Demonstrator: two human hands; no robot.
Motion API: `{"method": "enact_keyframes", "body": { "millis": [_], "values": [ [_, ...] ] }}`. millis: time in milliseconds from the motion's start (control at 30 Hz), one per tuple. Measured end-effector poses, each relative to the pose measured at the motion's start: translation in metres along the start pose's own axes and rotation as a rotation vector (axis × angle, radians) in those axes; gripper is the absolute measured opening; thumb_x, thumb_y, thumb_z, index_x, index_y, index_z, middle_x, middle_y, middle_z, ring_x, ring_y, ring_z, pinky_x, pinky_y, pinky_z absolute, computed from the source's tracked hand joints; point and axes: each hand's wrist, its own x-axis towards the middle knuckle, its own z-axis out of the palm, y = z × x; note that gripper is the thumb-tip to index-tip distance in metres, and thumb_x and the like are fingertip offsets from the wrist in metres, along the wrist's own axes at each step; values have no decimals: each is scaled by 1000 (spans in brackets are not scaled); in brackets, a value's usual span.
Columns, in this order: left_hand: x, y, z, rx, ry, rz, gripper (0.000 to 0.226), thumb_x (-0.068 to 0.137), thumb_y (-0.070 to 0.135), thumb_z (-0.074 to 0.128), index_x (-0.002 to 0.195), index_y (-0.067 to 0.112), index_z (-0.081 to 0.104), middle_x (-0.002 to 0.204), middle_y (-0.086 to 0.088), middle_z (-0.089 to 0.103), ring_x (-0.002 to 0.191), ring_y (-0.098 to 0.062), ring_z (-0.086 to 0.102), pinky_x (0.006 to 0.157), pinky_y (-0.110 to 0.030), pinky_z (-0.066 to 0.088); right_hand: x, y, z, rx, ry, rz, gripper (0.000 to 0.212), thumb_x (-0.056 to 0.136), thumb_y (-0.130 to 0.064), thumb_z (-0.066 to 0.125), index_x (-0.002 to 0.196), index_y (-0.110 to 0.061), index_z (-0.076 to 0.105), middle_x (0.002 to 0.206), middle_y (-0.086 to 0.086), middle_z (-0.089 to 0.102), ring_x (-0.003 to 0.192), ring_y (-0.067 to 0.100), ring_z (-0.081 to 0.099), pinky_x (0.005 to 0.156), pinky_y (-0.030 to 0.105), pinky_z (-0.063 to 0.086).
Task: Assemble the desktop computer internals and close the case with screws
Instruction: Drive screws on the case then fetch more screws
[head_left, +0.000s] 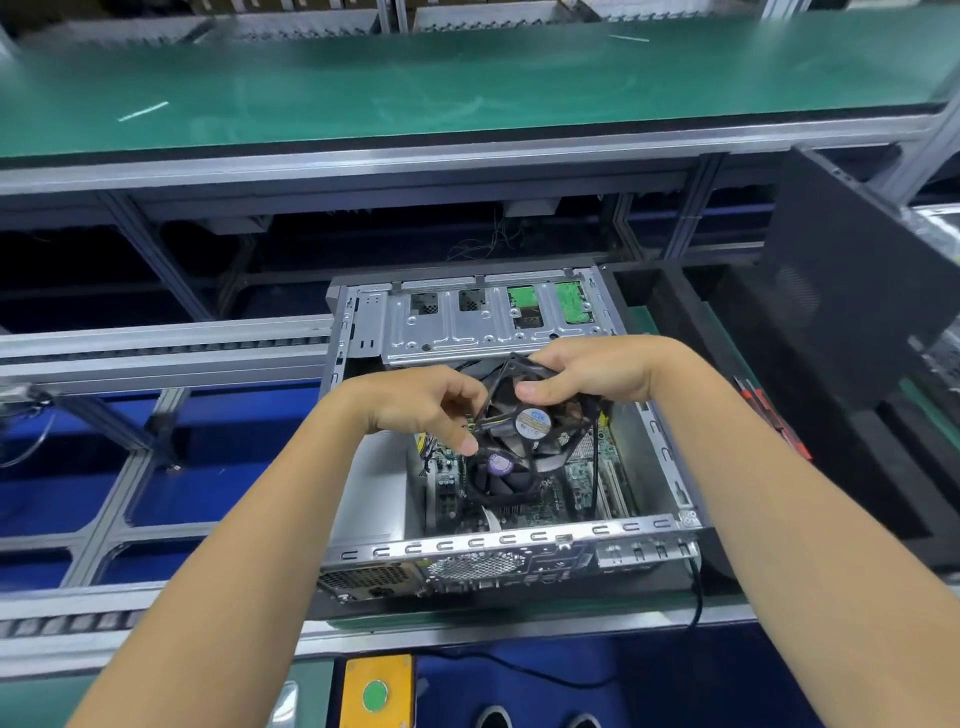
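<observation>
An open desktop case (498, 540) lies on the bench with its motherboard (576, 483) exposed. I hold a black square case fan (535, 423) above the case interior. My right hand (587, 371) grips its top edge with the thumb on the fan face. My left hand (421, 402) pinches the fan's left side, where its thin wires run. Below the fan sits the CPU cooler (501, 480) with a purple hub label. The silver drive cage (483, 322) spans the far end of the case.
A black side panel (852, 280) leans upright at the right. Red-handled tools (769, 415) lie beside it. A green shelf (467, 83) runs overhead across the back. A yellow box with a green button (376, 693) is at the near edge. A black cable (698, 597) hangs from the case's rear right.
</observation>
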Motion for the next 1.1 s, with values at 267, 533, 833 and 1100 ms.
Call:
{"method": "enact_keyframes", "body": {
  "millis": [267,533,833,1100],
  "values": [
    [12,-5,3,239,35,-46,18,85,16,71,69,18,63,76,-4,61,66,-12,50,66,-28,40,0,-4,-9,12,-32,69,41,79,-42,65,90,-3,57,80,0,65,75,14,62,72,26,53],
    [28,-2,23,181,19,-79,41,93,-6,46,65,17,64,75,2,70,68,-9,68,66,-23,54,1,-2,-15,60,-73,58,70,75,-39,70,100,23,50,96,22,48,88,35,43,77,41,40],
    [30,6,18,181,-39,32,49,83,-12,45,59,24,67,55,-3,57,49,6,29,49,-10,35,7,8,-20,73,-52,32,43,82,-27,62,101,11,58,96,25,62,90,32,59,90,48,47],
    [15,2,3,-262,165,157,17,86,-10,41,70,-5,45,66,9,54,61,-7,48,63,-17,40,7,17,-16,215,-90,-72,39,75,6,70,113,8,58,96,18,62,79,24,67,65,33,58]
  ]
}}
